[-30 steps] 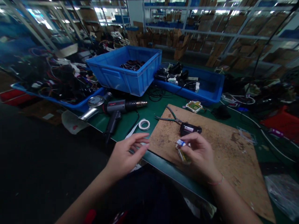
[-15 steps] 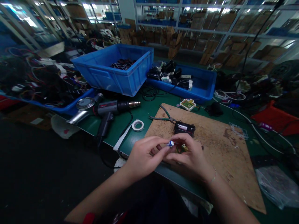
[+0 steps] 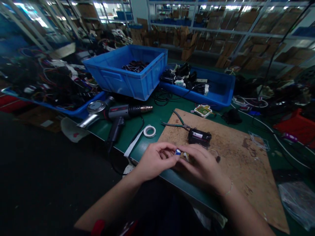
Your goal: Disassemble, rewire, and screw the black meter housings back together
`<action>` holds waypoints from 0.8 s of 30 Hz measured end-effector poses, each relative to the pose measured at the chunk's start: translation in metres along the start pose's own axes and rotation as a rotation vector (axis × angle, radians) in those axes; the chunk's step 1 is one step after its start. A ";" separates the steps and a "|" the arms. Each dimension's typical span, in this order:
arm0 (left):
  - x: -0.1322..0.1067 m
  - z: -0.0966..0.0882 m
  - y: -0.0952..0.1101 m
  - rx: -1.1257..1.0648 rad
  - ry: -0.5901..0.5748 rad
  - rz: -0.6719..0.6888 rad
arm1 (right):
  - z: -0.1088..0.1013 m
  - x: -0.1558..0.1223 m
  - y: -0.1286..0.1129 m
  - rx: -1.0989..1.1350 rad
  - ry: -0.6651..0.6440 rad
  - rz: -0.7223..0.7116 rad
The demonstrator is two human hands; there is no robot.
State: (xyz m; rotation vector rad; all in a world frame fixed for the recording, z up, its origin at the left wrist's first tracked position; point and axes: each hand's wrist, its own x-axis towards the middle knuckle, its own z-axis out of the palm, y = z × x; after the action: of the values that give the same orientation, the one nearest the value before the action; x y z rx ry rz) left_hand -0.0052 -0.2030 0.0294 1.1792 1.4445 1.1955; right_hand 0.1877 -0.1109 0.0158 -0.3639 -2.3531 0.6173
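My left hand (image 3: 157, 160) pinches a small blue and white part (image 3: 177, 152) between thumb and fingertips. Close beside it, my right hand (image 3: 203, 164) is closed on a small circuit board (image 3: 186, 156), mostly hidden by the fingers. Both hands meet over the near edge of a stained brown board (image 3: 228, 150). Just beyond them lies a black plastic case (image 3: 199, 137) with a white-labelled part inside. The pliers (image 3: 180, 123) rest with their jaws toward that case, handles spread. A thin wire with a dark end (image 3: 218, 159) shows beside my right hand.
Left of the board lie a roll of white tape (image 3: 149, 131) and a heat gun (image 3: 123, 113). Behind stand a deep blue bin (image 3: 118, 77) and a shallow blue tray (image 3: 222, 93) with black parts. Another circuit board (image 3: 203, 110) sits at the back; a red bin (image 3: 297, 127) is right.
The view has shifted, so the bench appears further right. My right hand has turned, with its fingers now lying more over the circuit board. The blue and white part stays in my left fingertips.
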 end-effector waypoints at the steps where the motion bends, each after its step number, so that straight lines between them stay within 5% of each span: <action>1: -0.001 0.002 -0.001 -0.057 -0.025 -0.039 | 0.001 -0.001 0.002 -0.017 0.011 -0.030; 4: 0.002 -0.002 -0.001 -0.152 -0.104 -0.057 | 0.003 -0.004 0.005 -0.047 0.044 -0.073; 6: 0.011 -0.018 -0.001 -0.056 -0.058 0.015 | 0.003 -0.004 0.006 -0.068 0.058 -0.079; 10: 0.045 -0.075 -0.017 0.570 0.345 0.171 | 0.001 0.001 0.004 -0.115 0.109 -0.035; 15: 0.077 -0.120 -0.053 1.011 0.254 0.132 | -0.001 0.006 -0.001 -0.119 0.207 0.094; 19: 0.063 -0.109 -0.057 0.917 0.307 0.213 | -0.001 0.007 -0.001 -0.096 0.250 0.157; 24: 0.028 -0.069 -0.038 0.721 0.331 0.315 | 0.004 0.005 0.003 -0.016 0.197 0.068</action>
State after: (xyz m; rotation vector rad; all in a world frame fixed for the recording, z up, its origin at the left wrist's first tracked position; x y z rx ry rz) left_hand -0.0813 -0.1881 -0.0009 1.8069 2.0989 1.1420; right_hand 0.1820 -0.1076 0.0144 -0.4913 -2.1659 0.5675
